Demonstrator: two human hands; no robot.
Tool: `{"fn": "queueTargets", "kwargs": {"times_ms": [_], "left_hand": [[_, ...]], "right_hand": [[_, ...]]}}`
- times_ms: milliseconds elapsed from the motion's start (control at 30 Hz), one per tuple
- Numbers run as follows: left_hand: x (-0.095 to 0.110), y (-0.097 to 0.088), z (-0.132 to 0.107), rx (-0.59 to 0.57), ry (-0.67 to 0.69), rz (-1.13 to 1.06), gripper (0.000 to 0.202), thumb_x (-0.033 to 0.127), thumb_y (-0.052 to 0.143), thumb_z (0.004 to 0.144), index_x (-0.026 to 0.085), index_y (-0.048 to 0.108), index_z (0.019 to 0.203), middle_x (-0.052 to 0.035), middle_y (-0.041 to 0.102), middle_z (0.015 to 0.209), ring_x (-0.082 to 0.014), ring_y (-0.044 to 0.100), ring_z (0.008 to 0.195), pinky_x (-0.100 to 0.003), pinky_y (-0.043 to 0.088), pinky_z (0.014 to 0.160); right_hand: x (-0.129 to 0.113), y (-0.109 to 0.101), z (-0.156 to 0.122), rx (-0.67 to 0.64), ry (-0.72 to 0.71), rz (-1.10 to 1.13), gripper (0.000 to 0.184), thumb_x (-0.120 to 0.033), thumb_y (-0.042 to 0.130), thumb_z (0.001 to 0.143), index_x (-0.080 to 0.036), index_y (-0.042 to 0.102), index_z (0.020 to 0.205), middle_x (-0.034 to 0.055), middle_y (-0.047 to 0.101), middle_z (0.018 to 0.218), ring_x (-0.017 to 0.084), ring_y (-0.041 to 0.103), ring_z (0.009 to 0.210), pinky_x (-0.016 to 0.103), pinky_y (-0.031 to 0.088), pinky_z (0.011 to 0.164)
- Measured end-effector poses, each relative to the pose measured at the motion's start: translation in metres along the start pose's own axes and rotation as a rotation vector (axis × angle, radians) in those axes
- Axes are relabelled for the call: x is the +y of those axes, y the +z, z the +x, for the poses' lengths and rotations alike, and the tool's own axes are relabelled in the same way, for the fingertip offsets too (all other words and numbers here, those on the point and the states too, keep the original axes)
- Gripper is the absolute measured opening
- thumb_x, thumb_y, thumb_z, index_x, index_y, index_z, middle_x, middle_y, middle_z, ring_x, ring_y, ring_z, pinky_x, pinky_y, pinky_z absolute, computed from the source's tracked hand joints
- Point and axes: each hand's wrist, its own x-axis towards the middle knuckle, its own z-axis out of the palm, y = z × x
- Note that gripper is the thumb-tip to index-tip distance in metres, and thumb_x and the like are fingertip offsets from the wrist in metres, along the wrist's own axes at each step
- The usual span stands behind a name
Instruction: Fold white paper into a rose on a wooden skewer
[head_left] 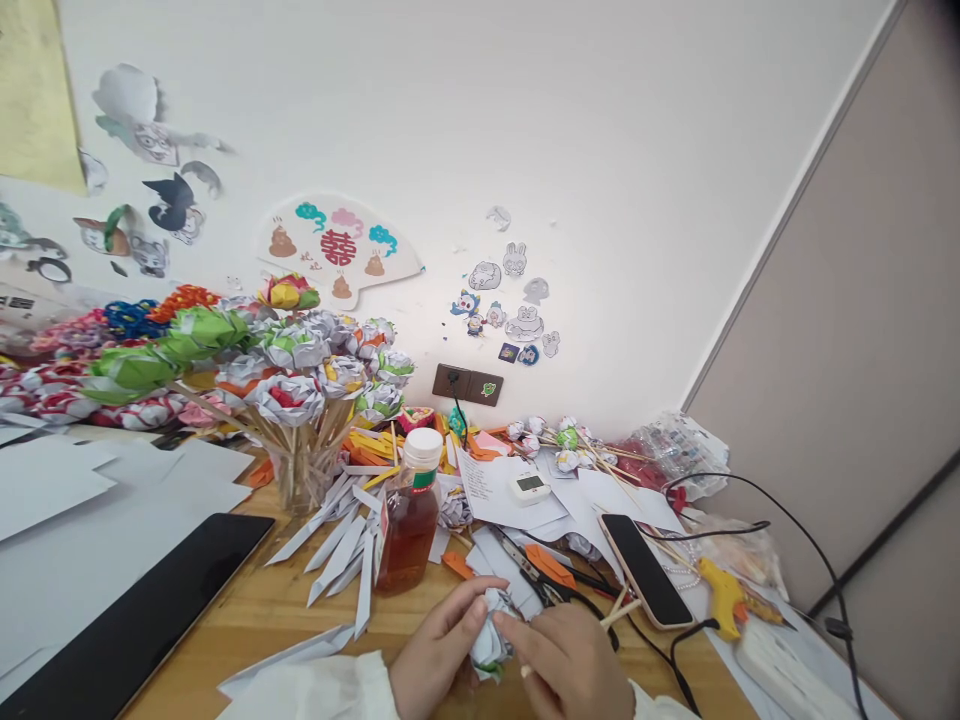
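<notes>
A white paper flower (495, 630) with some green at its lower edge is held over the wooden table at the bottom centre. My left hand (442, 640) wraps round its left side, thumb and fingers closed on it. From the right, my right hand (574, 660) is curled, with its fingertips pressed on the flower's right side. Light wooden sticks (621, 610) show just behind my right hand; I cannot tell whether they join the flower. Black-handled scissors (551, 585) lie right behind both hands, beside folded orange paper (550, 566).
Left of my hands stands a bottle of amber liquid (409, 530), amid folded white paper strips (341, 560). Paper flowers fill a clear jar (304, 480). A black tablet (150, 620), a phone (649, 570), a yellow glue gun (720, 597), a power strip (787, 670) and cables lie around.
</notes>
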Motion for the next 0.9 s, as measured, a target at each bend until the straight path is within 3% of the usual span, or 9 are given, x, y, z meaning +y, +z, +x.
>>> {"fn": "queueTargets", "kwargs": {"times_ms": [267,467,633,900], "left_hand": [[0.0006,0.0019,0.0,0.016,-0.046,0.031,0.051,0.054,0.051,0.069,0.02,0.052,0.106,0.0054,0.049,0.053,-0.006,0.038,0.039,-0.016,0.033,0.037],[0.0001,-0.0013,0.0016,-0.024,0.061,-0.039,0.042,0.048,0.048,0.075,0.018,0.057,0.103,-0.0027,0.062,0.079,-0.0168,0.054,0.074,-0.025,0.043,0.067],[0.001,-0.0027,0.002,-0.015,0.042,-0.032,0.049,0.052,0.047,0.073,0.019,0.054,0.108,-0.004,0.064,0.084,-0.0183,0.055,0.075,-0.027,0.043,0.067],[-0.001,-0.0047,0.0046,-0.001,0.049,-0.03,0.051,0.052,0.047,0.073,0.018,0.053,0.11,-0.005,0.065,0.084,-0.0197,0.056,0.076,-0.031,0.043,0.073]], "right_hand": [[-0.0008,0.0031,0.0,-0.054,0.023,-0.001,0.036,-0.013,0.034,0.076,-0.011,0.047,0.109,0.0029,0.055,0.056,0.016,0.048,0.046,0.026,0.03,0.042],[-0.0024,-0.0016,-0.001,0.078,0.0,-0.004,0.036,-0.012,0.032,0.076,-0.008,0.044,0.11,0.003,0.055,0.055,0.015,0.047,0.046,0.026,0.032,0.044],[-0.0027,-0.0064,0.0001,0.112,-0.01,-0.029,0.035,-0.013,0.032,0.077,-0.009,0.046,0.108,0.0022,0.054,0.053,0.015,0.047,0.045,0.026,0.031,0.043],[-0.0017,-0.003,-0.0017,0.056,-0.031,-0.026,0.035,-0.013,0.033,0.077,-0.006,0.046,0.109,0.0032,0.054,0.053,0.016,0.047,0.045,0.027,0.029,0.042]]}}
